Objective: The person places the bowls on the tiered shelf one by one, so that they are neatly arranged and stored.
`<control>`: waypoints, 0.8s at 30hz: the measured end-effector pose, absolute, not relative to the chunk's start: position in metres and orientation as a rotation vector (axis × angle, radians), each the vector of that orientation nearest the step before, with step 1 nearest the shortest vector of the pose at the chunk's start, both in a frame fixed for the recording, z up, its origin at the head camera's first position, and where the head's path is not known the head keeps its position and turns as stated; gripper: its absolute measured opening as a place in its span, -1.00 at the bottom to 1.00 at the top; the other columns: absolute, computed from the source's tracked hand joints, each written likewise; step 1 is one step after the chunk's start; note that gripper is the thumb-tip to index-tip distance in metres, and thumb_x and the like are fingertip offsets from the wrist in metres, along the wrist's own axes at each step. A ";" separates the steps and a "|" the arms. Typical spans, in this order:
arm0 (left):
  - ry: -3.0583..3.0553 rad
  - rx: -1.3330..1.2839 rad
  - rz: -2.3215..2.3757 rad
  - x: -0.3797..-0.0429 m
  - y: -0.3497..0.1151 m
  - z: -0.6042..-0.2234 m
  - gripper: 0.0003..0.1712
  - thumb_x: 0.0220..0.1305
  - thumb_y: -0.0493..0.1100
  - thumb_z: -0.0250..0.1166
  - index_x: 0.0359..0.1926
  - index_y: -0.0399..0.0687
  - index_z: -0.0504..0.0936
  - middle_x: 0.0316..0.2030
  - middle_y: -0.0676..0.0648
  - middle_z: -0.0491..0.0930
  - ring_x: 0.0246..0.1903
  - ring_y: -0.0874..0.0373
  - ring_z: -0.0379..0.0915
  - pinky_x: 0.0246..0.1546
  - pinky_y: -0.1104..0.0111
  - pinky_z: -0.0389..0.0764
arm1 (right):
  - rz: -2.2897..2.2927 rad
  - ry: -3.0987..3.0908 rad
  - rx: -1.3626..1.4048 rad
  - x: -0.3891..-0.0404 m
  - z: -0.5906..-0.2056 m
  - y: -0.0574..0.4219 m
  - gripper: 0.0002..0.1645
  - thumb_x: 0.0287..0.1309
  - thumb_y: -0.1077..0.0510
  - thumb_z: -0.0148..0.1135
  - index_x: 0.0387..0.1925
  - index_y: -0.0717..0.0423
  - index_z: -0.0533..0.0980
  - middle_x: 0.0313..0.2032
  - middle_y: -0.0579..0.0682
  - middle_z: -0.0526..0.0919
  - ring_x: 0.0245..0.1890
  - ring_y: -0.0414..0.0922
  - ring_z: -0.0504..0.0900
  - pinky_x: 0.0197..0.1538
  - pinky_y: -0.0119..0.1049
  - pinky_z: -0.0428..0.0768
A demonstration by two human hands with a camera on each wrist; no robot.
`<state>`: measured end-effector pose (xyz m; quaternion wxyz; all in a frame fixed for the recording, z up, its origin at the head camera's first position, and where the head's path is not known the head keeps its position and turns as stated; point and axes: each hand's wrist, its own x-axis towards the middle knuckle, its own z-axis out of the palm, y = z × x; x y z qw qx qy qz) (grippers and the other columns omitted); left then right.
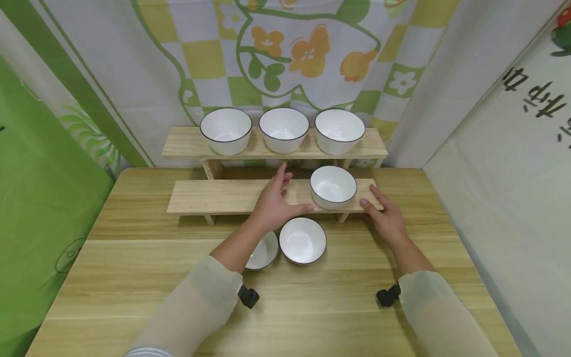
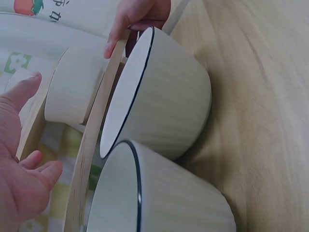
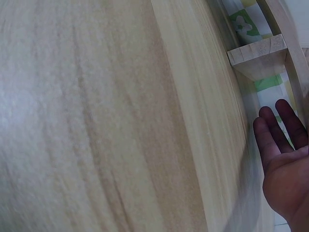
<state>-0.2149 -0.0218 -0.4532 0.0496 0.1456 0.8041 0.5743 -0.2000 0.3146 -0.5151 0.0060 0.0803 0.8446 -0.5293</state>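
On the lower wooden shelf [image 1: 214, 196] stands a white bowl with a dark rim [image 1: 332, 186], right of the middle. My left hand [image 1: 275, 203] is over the shelf to the bowl's left, fingers spread and holding nothing, its thumb pointing at the bowl. My right hand [image 1: 387, 218] is at the shelf's right end, thumb and a finger on or close to the board. In the right wrist view, several of its fingers [image 3: 265, 140] stretch out loosely. Two more bowls sit on the table: one bowl [image 1: 303, 240] fully visible, another bowl [image 1: 263, 252] partly behind my left forearm.
Three matching bowls stand in a row on the upper shelf [image 1: 178, 144]: a left bowl [image 1: 226, 131], a middle bowl [image 1: 284, 130] and a right bowl [image 1: 340, 131]. The shelves stand on a wooden table [image 1: 312, 307], before a patterned curtain [image 1: 205, 59].
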 end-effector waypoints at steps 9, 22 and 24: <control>2.412 0.471 1.801 -0.208 -0.040 -0.457 0.44 0.00 0.08 0.70 0.68 0.08 -0.10 0.48 -0.12 0.27 0.49 -0.02 0.20 0.42 0.18 0.42 | -1.637 2.662 0.265 -0.197 -0.513 0.313 -0.08 0.36 -0.32 0.29 0.61 -0.28 0.17 0.60 0.06 0.07 0.59 0.12 0.04 0.59 0.08 0.09; 2.459 0.571 1.765 -0.190 -0.073 -0.467 0.17 0.07 0.08 0.66 0.58 -0.08 0.23 0.49 -0.11 0.28 0.47 0.04 0.22 0.40 0.12 0.46 | -1.674 2.580 0.283 -0.191 -0.492 0.305 -0.11 0.43 -0.17 0.28 0.62 -0.16 0.13 0.60 0.13 0.05 0.48 0.15 0.25 0.46 -0.19 0.38; 2.457 0.586 1.772 -0.187 -0.077 -0.469 0.14 0.06 0.06 0.67 0.56 -0.09 0.27 0.47 -0.11 0.30 0.44 -0.03 0.28 0.39 0.10 0.46 | -1.678 2.574 0.276 -0.188 -0.486 0.301 -0.11 0.44 -0.14 0.27 0.62 -0.11 0.12 0.60 0.17 0.04 0.49 0.18 0.23 0.48 -0.07 0.35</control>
